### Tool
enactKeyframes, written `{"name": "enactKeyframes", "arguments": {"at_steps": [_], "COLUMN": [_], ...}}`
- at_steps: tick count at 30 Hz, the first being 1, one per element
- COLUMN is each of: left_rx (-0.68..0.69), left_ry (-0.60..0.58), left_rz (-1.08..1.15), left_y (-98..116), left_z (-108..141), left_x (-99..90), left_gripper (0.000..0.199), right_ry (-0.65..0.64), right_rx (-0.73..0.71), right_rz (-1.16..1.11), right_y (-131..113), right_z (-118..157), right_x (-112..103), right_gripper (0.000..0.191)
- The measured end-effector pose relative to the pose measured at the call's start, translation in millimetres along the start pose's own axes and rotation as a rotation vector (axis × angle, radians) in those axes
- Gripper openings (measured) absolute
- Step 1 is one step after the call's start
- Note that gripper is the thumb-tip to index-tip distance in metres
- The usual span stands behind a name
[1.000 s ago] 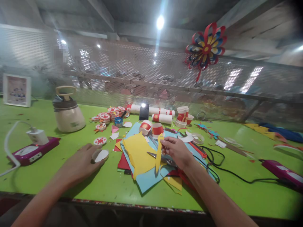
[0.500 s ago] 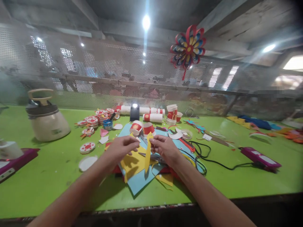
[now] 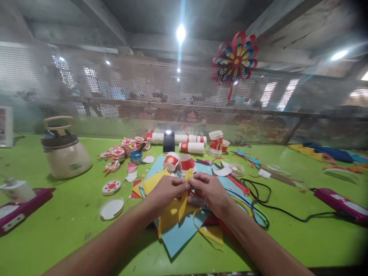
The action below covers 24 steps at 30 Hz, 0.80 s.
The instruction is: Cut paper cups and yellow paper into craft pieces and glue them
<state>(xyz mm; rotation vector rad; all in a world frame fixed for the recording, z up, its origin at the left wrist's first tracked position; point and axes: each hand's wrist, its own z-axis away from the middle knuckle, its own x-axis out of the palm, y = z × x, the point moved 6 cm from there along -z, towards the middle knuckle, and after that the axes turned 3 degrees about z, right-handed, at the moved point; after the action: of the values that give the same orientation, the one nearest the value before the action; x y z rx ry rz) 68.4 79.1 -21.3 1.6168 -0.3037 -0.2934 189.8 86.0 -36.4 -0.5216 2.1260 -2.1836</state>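
Between my two hands stands a narrow yellow paper cutout point(image 3: 183, 205), its rounded top showing just above the fingertips. My left hand point(image 3: 169, 191) pinches it from the left, fingertips pressed to its edge. My right hand point(image 3: 209, 191) grips the same piece from the right, near the top. Beneath them lie yellow paper point(image 3: 169, 220) and light blue paper sheets point(image 3: 184, 234). Scissors, partly hidden by my right hand, lie under it; a yellow handle point(image 3: 243, 205) shows at the right. Two red and white paper cups point(image 3: 187, 163) sit just beyond my hands.
On the left are a large jug point(image 3: 67, 157), a purple power strip point(image 3: 25, 209) and round red-dotted paper pieces point(image 3: 111, 187). Stacked cups point(image 3: 193, 148) lie behind. A black cable point(image 3: 287, 212) runs right to a purple block point(image 3: 340, 205). A paper flower point(image 3: 236, 61) hangs above.
My left hand has moved right and closed on the yellow cutout, which my right hand was holding alone. The whole view has shifted slightly.
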Motion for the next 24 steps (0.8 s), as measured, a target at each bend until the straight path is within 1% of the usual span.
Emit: {"name": "enactKeyframes", "arguments": {"at_steps": [3, 7, 9, 11, 14, 17, 19, 22, 24], "left_rx": [0.004, 0.003, 0.005, 0.017, 0.059, 0.118, 0.17, 0.265, 0.35], "left_ry": [0.025, 0.136, 0.192, 0.234, 0.282, 0.333, 0.38, 0.457, 0.5], "left_rz": [0.045, 0.158, 0.219, 0.265, 0.292, 0.284, 0.268, 0.225, 0.177], "left_y": [2, 1, -2, -4, -3, 1, 5, 15, 25], "left_z": [3, 1, -1, -3, -3, -2, -2, 2, 9], "left_x": [-2.4, -16.3, -24.6, -30.4, -34.6, -39.3, -44.4, -49.2, -47.9], "left_gripper": [0.024, 0.022, 0.023, 0.024, 0.021, 0.021, 0.021, 0.022, 0.022], "right_ry": [0.003, 0.052, 0.083, 0.112, 0.151, 0.164, 0.162, 0.125, 0.069], "right_rx": [-0.021, -0.065, -0.08, -0.099, -0.15, -0.191, -0.211, -0.227, -0.228], "right_rz": [-0.01, -0.003, 0.022, 0.068, 0.175, 0.295, 0.366, 0.485, 0.581], "right_y": [-3, -7, -6, -4, -1, -4, -11, -23, -29], "right_z": [-1, -3, -5, -8, -12, -12, -11, -18, -31], "right_x": [0, -5, -8, -11, -17, -23, -25, -17, 0], "right_gripper": [0.035, 0.039, 0.039, 0.032, 0.021, 0.02, 0.02, 0.022, 0.02]}}
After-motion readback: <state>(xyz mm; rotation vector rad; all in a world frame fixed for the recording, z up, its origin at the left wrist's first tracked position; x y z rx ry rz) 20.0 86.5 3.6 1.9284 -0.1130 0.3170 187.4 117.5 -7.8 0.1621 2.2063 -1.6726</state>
